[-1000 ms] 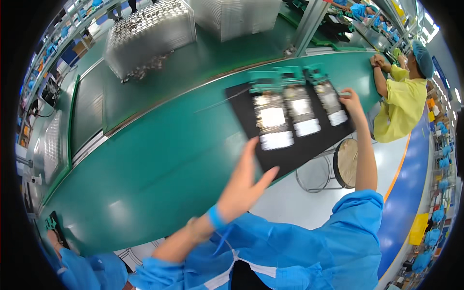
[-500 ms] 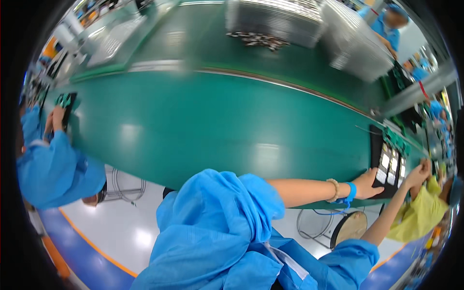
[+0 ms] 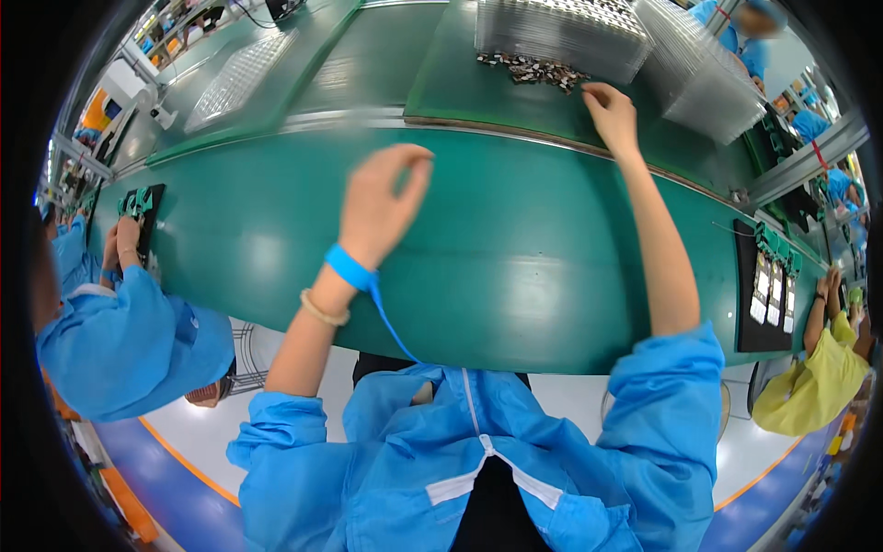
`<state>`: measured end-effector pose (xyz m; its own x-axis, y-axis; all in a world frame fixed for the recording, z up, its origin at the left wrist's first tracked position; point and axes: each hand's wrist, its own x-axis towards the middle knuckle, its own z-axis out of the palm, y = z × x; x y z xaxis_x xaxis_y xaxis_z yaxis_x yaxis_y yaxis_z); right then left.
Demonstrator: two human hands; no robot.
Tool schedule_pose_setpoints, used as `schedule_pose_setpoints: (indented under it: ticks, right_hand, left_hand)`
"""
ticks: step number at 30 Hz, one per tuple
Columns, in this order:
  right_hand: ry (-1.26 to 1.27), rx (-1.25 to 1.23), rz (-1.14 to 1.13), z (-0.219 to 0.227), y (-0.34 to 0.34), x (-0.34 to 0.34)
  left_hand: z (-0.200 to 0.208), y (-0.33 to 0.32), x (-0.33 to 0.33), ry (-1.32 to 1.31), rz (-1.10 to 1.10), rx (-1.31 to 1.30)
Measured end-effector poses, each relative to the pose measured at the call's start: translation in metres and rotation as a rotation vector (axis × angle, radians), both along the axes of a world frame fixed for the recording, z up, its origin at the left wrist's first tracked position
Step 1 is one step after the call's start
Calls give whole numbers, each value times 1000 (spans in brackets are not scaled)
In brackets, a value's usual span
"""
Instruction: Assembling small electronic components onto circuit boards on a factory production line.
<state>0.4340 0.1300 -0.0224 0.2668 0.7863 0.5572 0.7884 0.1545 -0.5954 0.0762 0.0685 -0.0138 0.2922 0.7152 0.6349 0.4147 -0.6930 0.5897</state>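
My left hand [image 3: 382, 204], with a beaded bracelet and a blue corded wrist strap, is above the green bench [image 3: 515, 276], slightly blurred. Its fingers are loosely bent with a gap to the thumb, and nothing shows in it. Farther right, my right hand [image 3: 613, 118] reaches over the raised green shelf beyond the bench. Its fingertips are drawn together beside a pile of small dark and light parts [image 3: 538, 72]; whether a part is between them is hidden. Behind the pile are stacked clear plastic trays [image 3: 563, 41].
At the right of the bench lies a black board [image 3: 752, 293] with green fixtures and pale rectangular pieces. Another clear tray [image 3: 241, 81] rests back left. A co-worker in blue [image 3: 138, 336] handles a similar board at left; one in a yellow sleeve [image 3: 809, 386] is at right. A metal post [image 3: 809, 161] stands back right.
My left hand has let go of the black board at right and moved left over the bench. My right hand has moved from beside that board to the pile of parts.
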Motion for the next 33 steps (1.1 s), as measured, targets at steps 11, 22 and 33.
schedule_pose_setpoints:
  ticks: [11, 22, 33]
  right_hand:
    - [-277, -92, -75, -12, 40, -41]
    - [-271, 24, 12, -51, 44, 11]
    - [-100, -10, -115, -13, 21, -34]
  left_hand:
    - [-43, 64, -65, -134, 224, -165]
    - [-38, 43, -67, -148, 149, -203]
    - [-29, 47, -60, -64, 104, -67]
